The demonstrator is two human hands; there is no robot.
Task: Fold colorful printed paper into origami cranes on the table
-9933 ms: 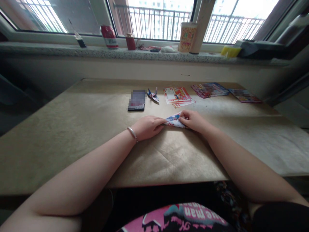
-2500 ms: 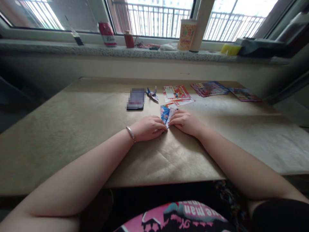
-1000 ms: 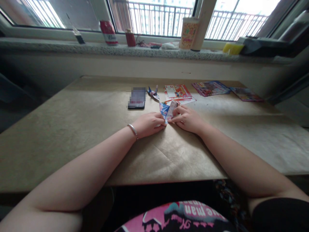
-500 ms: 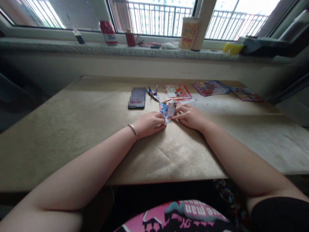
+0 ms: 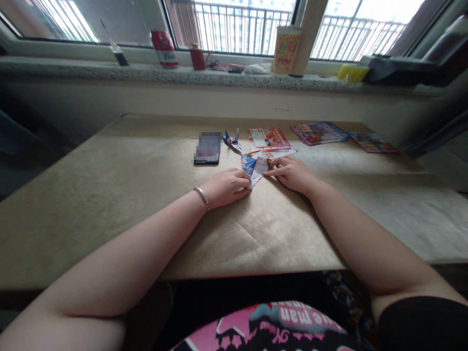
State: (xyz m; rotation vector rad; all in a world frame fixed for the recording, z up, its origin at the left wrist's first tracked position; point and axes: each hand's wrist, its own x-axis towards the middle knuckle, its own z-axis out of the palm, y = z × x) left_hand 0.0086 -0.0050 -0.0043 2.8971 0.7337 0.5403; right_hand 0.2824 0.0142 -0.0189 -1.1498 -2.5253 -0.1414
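Observation:
A small piece of folded printed paper (image 5: pixel 250 165), blue on one side with a pale flap at its right, lies on the table between my hands. My left hand (image 5: pixel 230 186), with a silver bangle on the wrist, has its fingers closed at the paper's lower left edge. At the right edge, my right hand (image 5: pixel 290 173) grips the pale flap, its index finger stretched along the paper. The thumbs are partly hidden. Just beyond stands a folded paper figure (image 5: pixel 233 140) with pointed tips, perhaps a crane.
A phone (image 5: pixel 208 148) lies left of the figure. Red printed sheets (image 5: pixel 270 139) sit behind the paper, with stacks of printed cards (image 5: pixel 320 133) and more cards (image 5: pixel 373 142) farther right. A can (image 5: pixel 164 48), a red bottle (image 5: pixel 197 57) and a patterned cup (image 5: pixel 286 48) stand on the windowsill.
My right hand has moved slightly right, drawing the pale flap outward so that it lies flatter. My left hand has stayed in place on the paper.

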